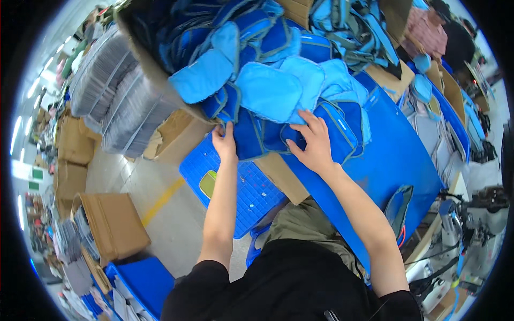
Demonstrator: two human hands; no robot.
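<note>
A large heap of blue fabric pieces spills from an open cardboard box [160,80]. Light blue padded panels [269,92] lie over dark blue pieces with grey-green edging. At the heap's near left edge, my left hand [225,142] has its thumb and fingers closed on the edge of a dark blue fabric piece [247,134]. To its right, my right hand [315,143] rests against the same part of the heap, its thumb and fingers apart. Its fingertips touch the dark blue cloth, close to the lower edge of a light blue panel.
Right of the heap stretches a blue tabletop [396,144]. A blue plastic crate [249,187] with a small yellow-green piece sits below my left arm. Bundled grey sheets [123,96] are stacked at left. A sewing machine [455,224] stands at right; a person [427,35] is at far right.
</note>
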